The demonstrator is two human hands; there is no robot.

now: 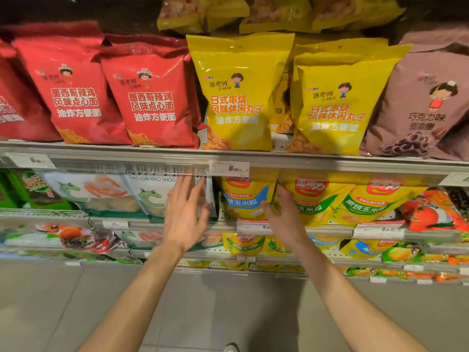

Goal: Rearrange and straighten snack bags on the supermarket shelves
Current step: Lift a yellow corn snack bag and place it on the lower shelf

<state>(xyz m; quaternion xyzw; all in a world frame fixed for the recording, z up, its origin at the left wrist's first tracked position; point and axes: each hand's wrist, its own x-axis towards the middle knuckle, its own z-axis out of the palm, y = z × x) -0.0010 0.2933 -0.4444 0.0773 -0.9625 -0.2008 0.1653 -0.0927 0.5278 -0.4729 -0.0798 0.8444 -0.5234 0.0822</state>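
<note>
On the second shelf, the right hand [281,212] clasps a yellow corn bag [247,199] while the left hand [186,207], fingers straight, touches a white bag [149,196]; careless pulling risks toppling neighbouring bags.

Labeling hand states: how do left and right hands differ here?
The left hand has straight, spread fingers laid flat against the white bag; the right hand curls around the edge of a yellow corn bag. The left hand shows its back to the camera; the right hand is turned more sideways, thumb towards the left. Both reach to the same shelf, bare-armed.
</note>
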